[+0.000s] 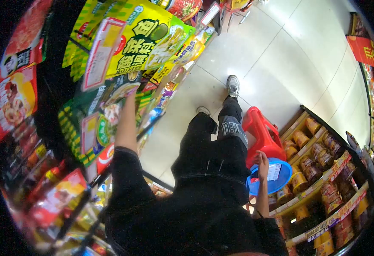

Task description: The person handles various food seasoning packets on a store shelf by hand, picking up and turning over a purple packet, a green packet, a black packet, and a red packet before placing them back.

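Note:
My left hand [130, 94] reaches in among hanging seasoning packets at the upper left. It is at a dark green packet [94, 100], below a yellow-green packet [153, 38] with large dark characters. Its fingers are blurred and partly hidden, so any grip is unclear. On the right, my right hand [262, 164] is closed, its fingers curled at the edge of a red plastic item [261, 132]. Just below those fingers is a round blue basin [280, 184] with a white label inside. What the fingers hold is too small to tell.
Packet racks with price tags [99, 59] line the left side. Shelves of tubs [310, 168] stand at the lower right. My legs and shoes [233, 86] are on the tiled floor [272, 55]. A red sign [364, 52] hangs at the far right.

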### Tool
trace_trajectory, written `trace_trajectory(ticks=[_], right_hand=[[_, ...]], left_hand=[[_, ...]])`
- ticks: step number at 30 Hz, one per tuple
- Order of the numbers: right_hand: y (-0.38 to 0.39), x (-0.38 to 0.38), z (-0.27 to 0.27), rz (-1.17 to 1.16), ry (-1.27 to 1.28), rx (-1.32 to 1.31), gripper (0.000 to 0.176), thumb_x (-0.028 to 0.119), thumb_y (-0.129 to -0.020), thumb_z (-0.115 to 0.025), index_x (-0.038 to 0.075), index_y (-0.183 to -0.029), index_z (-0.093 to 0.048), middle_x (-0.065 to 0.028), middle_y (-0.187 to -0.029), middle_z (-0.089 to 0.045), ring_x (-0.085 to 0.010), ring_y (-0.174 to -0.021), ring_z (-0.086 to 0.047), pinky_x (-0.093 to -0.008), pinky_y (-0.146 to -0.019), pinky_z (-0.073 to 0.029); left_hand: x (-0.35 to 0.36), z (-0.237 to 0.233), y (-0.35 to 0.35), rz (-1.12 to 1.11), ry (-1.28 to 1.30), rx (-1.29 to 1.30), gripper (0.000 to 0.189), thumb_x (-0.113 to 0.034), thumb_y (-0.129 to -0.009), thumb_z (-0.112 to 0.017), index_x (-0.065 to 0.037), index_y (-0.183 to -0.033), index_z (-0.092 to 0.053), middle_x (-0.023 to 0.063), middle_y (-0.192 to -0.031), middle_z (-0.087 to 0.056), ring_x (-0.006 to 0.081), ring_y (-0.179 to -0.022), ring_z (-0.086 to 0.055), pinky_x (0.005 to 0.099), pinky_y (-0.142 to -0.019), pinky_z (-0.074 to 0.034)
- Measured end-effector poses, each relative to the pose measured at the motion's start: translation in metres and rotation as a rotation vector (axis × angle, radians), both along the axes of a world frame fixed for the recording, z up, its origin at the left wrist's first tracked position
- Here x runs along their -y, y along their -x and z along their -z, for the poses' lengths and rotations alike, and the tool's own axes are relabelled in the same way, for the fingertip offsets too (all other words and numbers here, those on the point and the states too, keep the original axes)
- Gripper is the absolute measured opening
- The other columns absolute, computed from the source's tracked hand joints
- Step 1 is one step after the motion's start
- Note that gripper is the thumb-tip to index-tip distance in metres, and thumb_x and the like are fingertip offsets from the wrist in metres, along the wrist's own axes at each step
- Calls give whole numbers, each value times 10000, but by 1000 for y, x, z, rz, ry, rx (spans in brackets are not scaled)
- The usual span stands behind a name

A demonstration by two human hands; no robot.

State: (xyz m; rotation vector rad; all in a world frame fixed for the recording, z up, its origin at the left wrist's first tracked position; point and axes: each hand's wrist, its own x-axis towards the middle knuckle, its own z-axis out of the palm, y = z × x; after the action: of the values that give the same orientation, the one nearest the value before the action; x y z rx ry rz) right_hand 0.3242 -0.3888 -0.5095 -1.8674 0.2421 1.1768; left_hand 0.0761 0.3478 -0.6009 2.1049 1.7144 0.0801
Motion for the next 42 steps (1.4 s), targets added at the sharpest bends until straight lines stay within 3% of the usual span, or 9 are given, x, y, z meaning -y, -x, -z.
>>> trace_trajectory(ticks=[11, 14, 18, 20, 27, 29, 31, 38, 42], right_hand=[[-26, -31, 44, -38, -28, 11, 359, 332, -1075, -497, 49, -1232, -651, -48, -946, -667, -127, -840, -641, -281, -757, -521], [-40, -48, 81, -179, 37, 230, 353, 314, -1074, -499, 40, -1238, -650, -46, -983, -676, -115, -873, -632, -274, -784, -514], [-83, -143, 103, -146, -74, 240, 340, 266, -1069, -501, 10, -1219, -665, -45, -1051, -691, -128, -925, -627, -288, -835, -516], [-110, -200, 115, -199, -114, 277, 301, 206, -1046, -534, 6, -1221, -675, -114, -1151, -702, -197, -1095, -643, -346, -927, -511], [-172, -360, 189, -421, -264, 428, 285, 180, -1009, -553, 63, -1238, -674, -162, -1271, -633, -328, -1120, -650, -390, -952, -534], [-178, -389, 202, -508, -291, 459, 288, 177, -1001, -553, 67, -1237, -676, -168, -1277, -633, -352, -1109, -649, -396, -959, -528], [-177, -411, 235, -548, -337, 521, 290, 176, -996, -553, 73, -1237, -678, -171, -1282, -631, -368, -1104, -646, -405, -968, -520], [-169, -431, 307, -542, -398, 504, 295, 197, -1017, -531, 81, -1248, -673, -170, -1283, -631, -364, -1105, -644, -410, -975, -512], [-180, -430, 342, -589, -389, 507, 290, 202, -1038, -510, 83, -1248, -672, -171, -1273, -632, -348, -1076, -652, -393, -954, -517]], left_hand=[[-29, 0, -15, 5, 57, -30, 344, -185, -958, -495, -9, -1251, -531, 169, -1285, -565, 381, -1190, -546, 486, -990, -435], [-22, 3, -25, 29, 48, -47, 374, -152, -956, -492, 6, -1295, -503, 182, -1331, -536, 387, -1229, -522, 478, -1017, -424], [1, -3, -40, 48, 27, -71, 421, -108, -954, -488, 27, -1352, -465, 199, -1392, -497, 395, -1280, -490, 468, -1053, -409], [18, -16, -50, 32, 11, -79, 447, -86, -954, -486, 37, -1381, -446, 208, -1422, -478, 399, -1306, -475, 462, -1071, -401], [164, -108, -92, 8, -228, -20, 547, -8, -950, -479, 74, -1482, -380, 238, -1529, -410, 413, -1397, -419, 443, -1134, -375], [211, -93, -71, 227, -442, 16, 548, 68, -872, -502, 64, -1418, -447, 229, -1446, -479, 377, -1337, -483, 462, -1105, -405], [264, -48, -41, -23, -188, 524, 534, 100, -825, -461, 50, -1356, -484, 203, -1390, -508, 335, -1285, -517, 459, -1103, -409], [264, 75, -13, -198, -56, 431, 515, 109, -811, -431, 24, -1310, -521, 188, -1345, -525, 265, -1152, -548, 370, -999, -449], [246, 160, -25, 32, 155, 283, 489, 111, -834, -432, 8, -1296, -553, 200, -1364, -533, 330, -1267, -526, 416, -1069, -418]])
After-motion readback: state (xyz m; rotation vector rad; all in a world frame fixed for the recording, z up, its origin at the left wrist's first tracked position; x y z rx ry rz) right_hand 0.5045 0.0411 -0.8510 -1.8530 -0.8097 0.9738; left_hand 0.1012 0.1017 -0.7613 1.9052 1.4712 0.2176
